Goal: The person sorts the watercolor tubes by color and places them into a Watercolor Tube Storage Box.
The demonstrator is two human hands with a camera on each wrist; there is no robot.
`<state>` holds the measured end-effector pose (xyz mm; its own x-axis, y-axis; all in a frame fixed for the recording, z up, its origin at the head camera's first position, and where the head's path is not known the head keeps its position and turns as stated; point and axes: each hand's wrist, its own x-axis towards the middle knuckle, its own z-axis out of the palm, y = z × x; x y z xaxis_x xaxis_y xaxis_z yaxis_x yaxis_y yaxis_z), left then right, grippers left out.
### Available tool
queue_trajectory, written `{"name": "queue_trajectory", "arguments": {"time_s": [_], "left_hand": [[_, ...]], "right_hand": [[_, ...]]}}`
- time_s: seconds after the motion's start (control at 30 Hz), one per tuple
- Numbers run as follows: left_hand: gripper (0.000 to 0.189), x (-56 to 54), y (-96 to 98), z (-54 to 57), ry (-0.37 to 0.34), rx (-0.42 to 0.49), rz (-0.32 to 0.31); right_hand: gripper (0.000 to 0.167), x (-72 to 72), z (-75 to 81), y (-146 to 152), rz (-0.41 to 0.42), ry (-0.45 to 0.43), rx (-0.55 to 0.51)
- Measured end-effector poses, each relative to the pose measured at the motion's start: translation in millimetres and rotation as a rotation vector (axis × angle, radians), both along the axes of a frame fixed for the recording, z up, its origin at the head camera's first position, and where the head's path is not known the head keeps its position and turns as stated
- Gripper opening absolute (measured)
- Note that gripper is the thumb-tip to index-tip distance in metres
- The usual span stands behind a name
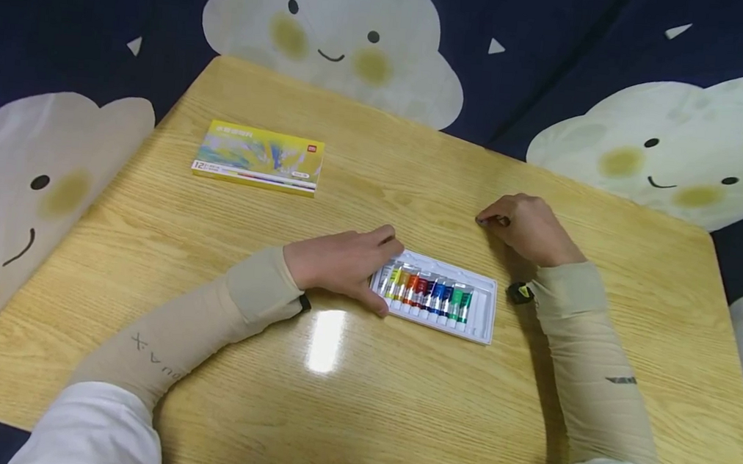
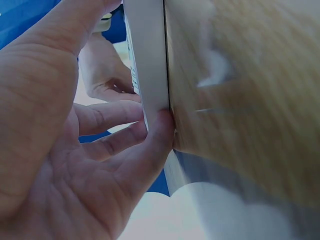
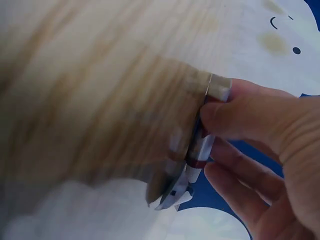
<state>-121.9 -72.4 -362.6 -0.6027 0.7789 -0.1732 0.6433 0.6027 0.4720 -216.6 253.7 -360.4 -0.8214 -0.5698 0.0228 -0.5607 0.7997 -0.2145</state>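
Observation:
A white plastic tray (image 1: 479, 319) lies on the table with a row of small paint tubes (image 1: 428, 296) in it, running from white and yellow through red and blue to green. My left hand (image 1: 342, 263) grips the tray's left end, thumb on the near edge and fingers over the far one. In the left wrist view the fingers hold the side wall of the tray (image 2: 150, 55). To the right, beyond the tray, my right hand (image 1: 531, 227) pinches a small paint tube (image 3: 199, 152) between thumb and fingers, low over the table. Its silver end is bent.
A flat yellow paint box (image 1: 258, 157) lies at the back left of the wooden table (image 1: 356, 407). Dark cloth with white clouds (image 1: 335, 37) hangs behind the table's far edge. A bright light reflection shows on the tabletop near the left wrist.

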Motion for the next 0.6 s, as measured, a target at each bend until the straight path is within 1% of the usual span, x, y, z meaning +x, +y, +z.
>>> {"name": "queue_trajectory", "arguments": {"time_s": [0.13, 0.27, 0.5, 0.6], "left_hand": [[0.091, 0.1, 1.1, 0.3, -0.008, -0.009, 0.001], [0.090, 0.2, 2.1, 0.0, -0.014, -0.010, 0.001], [0.086, 0.4, 1.3, -1.1, 0.017, 0.000, -0.008], [0.086, 0.4, 0.8, -1.4, 0.022, 0.000, -0.008]], "right_hand": [[0.019, 0.0, -2.2, -1.8, 0.023, -0.010, 0.001], [0.020, 2.1, -1.4, -4.4, 0.029, -0.001, -0.038], [0.026, 10.2, 12.0, -8.4, -0.064, -0.033, -0.187], [0.027, 12.2, 14.3, -7.8, -0.076, -0.023, -0.224]]}}
